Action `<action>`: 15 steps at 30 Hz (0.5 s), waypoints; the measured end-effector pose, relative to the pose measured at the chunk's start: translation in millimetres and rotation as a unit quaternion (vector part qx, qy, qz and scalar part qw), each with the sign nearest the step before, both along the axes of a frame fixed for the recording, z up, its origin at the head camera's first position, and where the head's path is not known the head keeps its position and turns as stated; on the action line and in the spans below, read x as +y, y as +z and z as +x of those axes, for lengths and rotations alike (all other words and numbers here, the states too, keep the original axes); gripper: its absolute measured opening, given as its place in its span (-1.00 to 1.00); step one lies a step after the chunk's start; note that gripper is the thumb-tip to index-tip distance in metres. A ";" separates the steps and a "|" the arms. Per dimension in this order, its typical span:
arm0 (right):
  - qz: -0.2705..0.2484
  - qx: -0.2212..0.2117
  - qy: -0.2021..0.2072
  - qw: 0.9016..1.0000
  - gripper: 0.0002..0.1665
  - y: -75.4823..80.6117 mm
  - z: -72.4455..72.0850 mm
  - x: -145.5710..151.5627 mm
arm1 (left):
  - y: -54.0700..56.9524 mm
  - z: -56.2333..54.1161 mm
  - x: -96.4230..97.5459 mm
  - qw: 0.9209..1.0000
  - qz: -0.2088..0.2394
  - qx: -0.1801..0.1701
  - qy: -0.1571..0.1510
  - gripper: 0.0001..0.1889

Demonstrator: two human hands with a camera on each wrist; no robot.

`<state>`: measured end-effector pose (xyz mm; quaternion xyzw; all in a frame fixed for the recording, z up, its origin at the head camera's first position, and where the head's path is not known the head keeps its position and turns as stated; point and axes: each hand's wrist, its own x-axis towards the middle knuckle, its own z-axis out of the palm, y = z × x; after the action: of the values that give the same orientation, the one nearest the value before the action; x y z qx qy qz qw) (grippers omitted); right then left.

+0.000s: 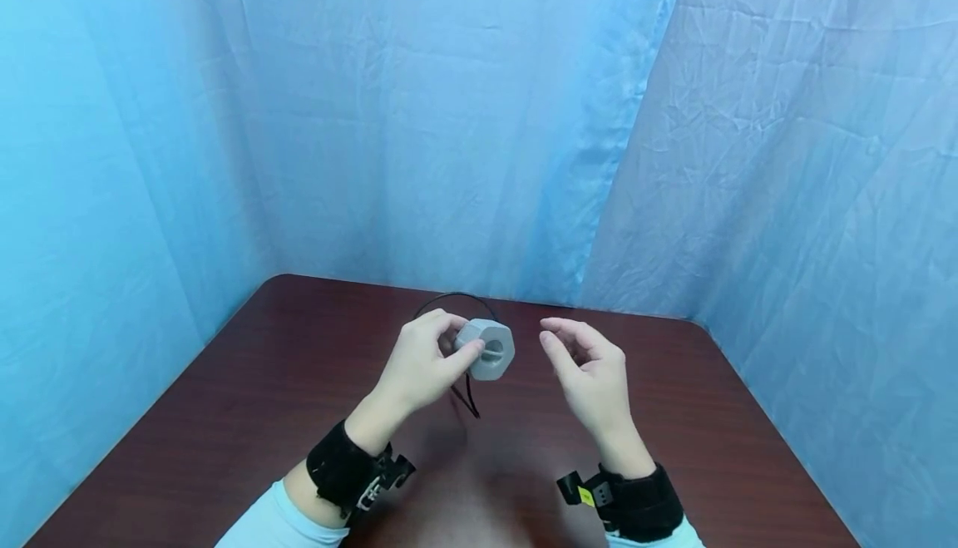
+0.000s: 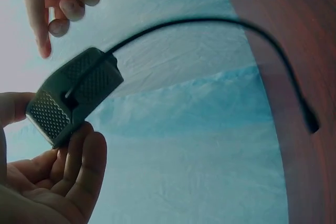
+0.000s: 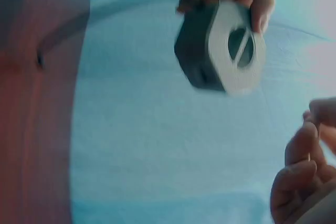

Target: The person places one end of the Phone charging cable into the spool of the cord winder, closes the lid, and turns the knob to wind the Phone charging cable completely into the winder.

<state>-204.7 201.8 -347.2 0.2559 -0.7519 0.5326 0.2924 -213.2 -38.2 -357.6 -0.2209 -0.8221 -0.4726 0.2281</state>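
Observation:
My left hand [image 1: 425, 361] pinches a grey hexagonal block [image 1: 496, 365] above the table, thumb on its front face and fingers behind. A round recess with a bar across it shows in that face. Dotted texture covers the sides of the block [image 2: 50, 113] in the left wrist view, and a thin black cable [image 2: 210, 20] comes out of one side, ending in a small plug [image 2: 311, 121]. To the right of the block, apart from it, my right hand [image 1: 595, 373] hovers with loosely bent fingers and nothing between them.
A dark reddish-brown wooden table [image 1: 247, 415] lies beneath both hands. Light blue curtains [image 1: 419, 116] hang behind it and along both sides. Black straps with small cameras wrap the left wrist [image 1: 348, 469] and the right wrist [image 1: 636, 502].

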 end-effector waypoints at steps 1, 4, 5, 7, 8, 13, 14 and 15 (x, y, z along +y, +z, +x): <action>0.023 0.046 -0.007 0.999 -0.72 1.5 -0.7 1.7 | 0.9 -0.2 -0.8 1.000 0.006 -0.010 -0.005 -0.84; 0.081 0.160 -0.010 0.984 -0.65 7.0 -1.8 4.5 | 3.6 -0.9 -2.5 0.999 0.021 -0.044 -0.018 -0.84; 0.097 0.186 -0.006 0.978 -0.66 8.4 -2.1 5.2 | 4.4 -0.9 -3.0 0.998 0.025 -0.057 -0.023 -0.83; 0.127 0.224 0.000 0.966 -0.74 10.4 -2.1 6.4 | 6.0 -1.0 -3.7 0.995 0.031 -0.085 -0.032 -0.81; 0.142 0.239 0.001 0.961 -0.79 10.3 -2.7 7.2 | 6.4 -1.2 -4.0 0.993 0.038 -0.101 -0.042 -0.79; 0.214 0.289 0.000 0.933 -0.72 8.8 -4.6 10.2 | 6.6 -3.5 -5.5 0.978 0.066 -0.176 -0.094 -0.76; 0.227 0.296 0.001 0.928 -0.71 8.6 -4.5 10.3 | 6.3 -4.0 -6.0 0.974 0.070 -0.188 -0.104 -0.76; 0.239 0.303 0.004 0.922 -0.71 8.8 -3.9 9.9 | 6.3 -4.2 -6.6 0.971 0.072 -0.198 -0.113 -0.77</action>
<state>-208.6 211.8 -338.4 0.4703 -0.7315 0.2348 0.4343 -217.4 -44.8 -351.3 -0.1973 -0.7844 -0.5877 0.0217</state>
